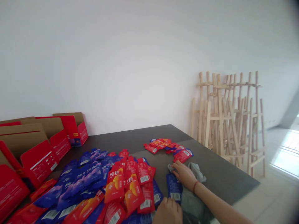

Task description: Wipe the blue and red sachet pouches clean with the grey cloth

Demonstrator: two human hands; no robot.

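My right hand (184,174), with a red cord at the wrist, is closed on a bunched grey cloth (197,172) on the dark table. More of the cloth hangs down under that forearm. Just left of it lies a blue pouch (174,188), its barcode facing up. Low in the view, my left hand (167,211) is curled with knuckles up beside that pouch; whatever its fingers hold is hidden. A heap of red pouches (135,189) and blue pouches (87,174) spreads to the left of both hands. Beyond my right hand sits a smaller pile of red and blue pouches (163,143).
Open red cardboard boxes (40,158) stand in a row at the left side of the table (130,137). A white wall (130,68) rises behind it. Several wooden easels (220,124) lean together past the table's right edge.
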